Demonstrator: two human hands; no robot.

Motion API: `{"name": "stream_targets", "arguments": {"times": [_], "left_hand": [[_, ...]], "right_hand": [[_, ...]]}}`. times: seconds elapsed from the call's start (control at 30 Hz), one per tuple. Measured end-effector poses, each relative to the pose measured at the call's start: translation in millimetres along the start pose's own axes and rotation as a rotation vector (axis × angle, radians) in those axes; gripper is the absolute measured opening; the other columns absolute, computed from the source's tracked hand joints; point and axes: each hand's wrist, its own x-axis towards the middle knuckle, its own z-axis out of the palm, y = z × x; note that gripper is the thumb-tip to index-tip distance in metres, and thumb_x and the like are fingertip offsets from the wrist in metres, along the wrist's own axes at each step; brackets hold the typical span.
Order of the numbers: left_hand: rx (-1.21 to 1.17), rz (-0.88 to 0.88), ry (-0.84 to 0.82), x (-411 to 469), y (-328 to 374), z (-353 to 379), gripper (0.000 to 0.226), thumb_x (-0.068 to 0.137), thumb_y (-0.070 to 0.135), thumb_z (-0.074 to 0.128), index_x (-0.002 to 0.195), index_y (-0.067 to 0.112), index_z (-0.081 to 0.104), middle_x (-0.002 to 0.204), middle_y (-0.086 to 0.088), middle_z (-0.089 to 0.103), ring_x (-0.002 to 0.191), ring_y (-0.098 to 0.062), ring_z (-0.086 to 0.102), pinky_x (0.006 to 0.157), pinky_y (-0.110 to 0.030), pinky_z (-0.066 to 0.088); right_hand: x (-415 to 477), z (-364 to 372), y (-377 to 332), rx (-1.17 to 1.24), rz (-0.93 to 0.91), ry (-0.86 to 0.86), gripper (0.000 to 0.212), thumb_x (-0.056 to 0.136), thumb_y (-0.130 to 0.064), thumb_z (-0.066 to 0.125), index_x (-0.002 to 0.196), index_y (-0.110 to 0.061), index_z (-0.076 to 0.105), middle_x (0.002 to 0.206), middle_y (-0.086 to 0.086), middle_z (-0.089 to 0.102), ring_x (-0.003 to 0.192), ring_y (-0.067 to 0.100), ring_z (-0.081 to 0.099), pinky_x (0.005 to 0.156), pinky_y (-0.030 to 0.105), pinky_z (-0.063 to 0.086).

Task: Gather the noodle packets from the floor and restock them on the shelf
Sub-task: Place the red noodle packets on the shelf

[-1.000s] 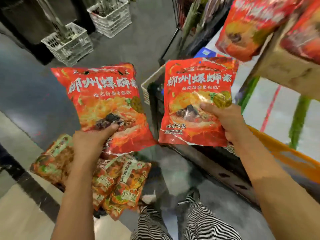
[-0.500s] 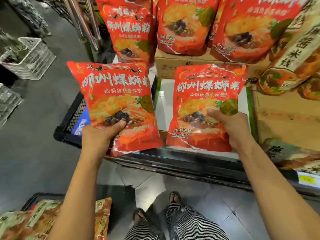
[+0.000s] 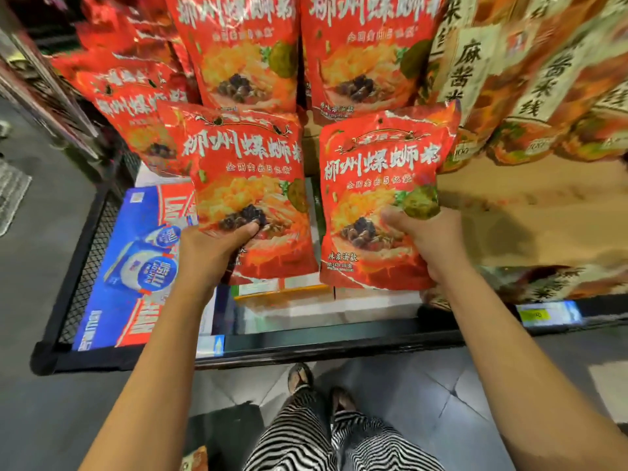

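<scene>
My left hand [image 3: 207, 253] grips the lower edge of a red noodle packet [image 3: 244, 178], thumb across its front. My right hand [image 3: 428, 243] grips a second red noodle packet [image 3: 377, 185] the same way. Both packets stand upright, side by side, over the shelf's front part [image 3: 339, 311]. Behind and above them, matching red packets [image 3: 356, 56] stand in a row on the shelf. One corner of a packet on the floor [image 3: 193, 460] shows at the bottom edge.
Orange and cream noodle packets [image 3: 543, 79] fill the shelf to the right, above a cardboard box [image 3: 530, 212]. A black mesh basket [image 3: 88, 266] with a blue carton [image 3: 136, 266] sits at the left. The shelf's black front rail [image 3: 323, 348] runs above my feet.
I have turned from the floor pile towards the shelf and moved closer. Both hands have carried their packets up and forward, close to the row of red packets.
</scene>
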Motion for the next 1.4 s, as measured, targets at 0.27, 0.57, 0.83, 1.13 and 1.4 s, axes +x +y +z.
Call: {"name": "stream_targets", "arguments": {"times": [0.27,0.57,0.83,1.13,1.4], "left_hand": [[-0.076,0.017,-0.15,63,10,29,0.022,0.08,0.005,0.078,0.086,0.024,0.069,0.066,0.024,0.07,0.063,0.004,0.068,0.059,-0.012,0.054],[-0.152,-0.116,-0.275,148,-10,34,0.021,0.083,0.006,0.075,0.1,0.017,0.07,0.082,0.009,0.077,0.076,-0.014,0.075,0.065,-0.02,0.058],[-0.064,-0.208,-0.334,183,-40,39,0.054,0.076,0.008,0.082,0.126,0.009,0.061,0.114,-0.005,0.071,0.095,-0.017,0.07,0.076,-0.03,0.06],[-0.265,-0.153,-0.215,187,2,32,0.064,0.055,0.014,0.092,0.112,0.019,0.063,0.105,0.002,0.075,0.096,-0.019,0.072,0.083,-0.036,0.057],[-0.294,-0.158,-0.207,186,13,38,0.049,0.063,0.01,0.084,0.105,0.024,0.061,0.106,-0.001,0.072,0.099,-0.023,0.07,0.086,-0.04,0.056]], "right_hand": [[45,21,-12,-0.012,-0.04,0.141,0.027,0.064,-0.025,0.091,0.075,-0.024,0.067,0.077,-0.014,0.069,0.068,-0.002,0.066,0.073,0.023,0.054],[98,63,-26,-0.026,-0.033,0.169,0.023,0.067,-0.027,0.089,0.077,-0.026,0.067,0.078,-0.019,0.068,0.071,-0.005,0.067,0.066,0.017,0.052],[121,45,1,-0.131,0.112,0.092,0.09,0.066,-0.025,0.09,0.142,-0.016,0.043,0.139,0.004,0.057,0.127,0.023,0.055,0.106,0.042,0.046],[142,14,-38,0.189,0.085,-0.203,0.087,0.047,-0.034,0.098,0.124,-0.014,0.061,0.122,0.008,0.069,0.112,0.03,0.066,0.099,0.056,0.049],[155,20,-48,0.055,0.159,-0.164,0.052,0.073,-0.008,0.082,0.121,-0.01,0.06,0.093,-0.006,0.071,0.096,0.016,0.071,0.081,0.03,0.059]]}}
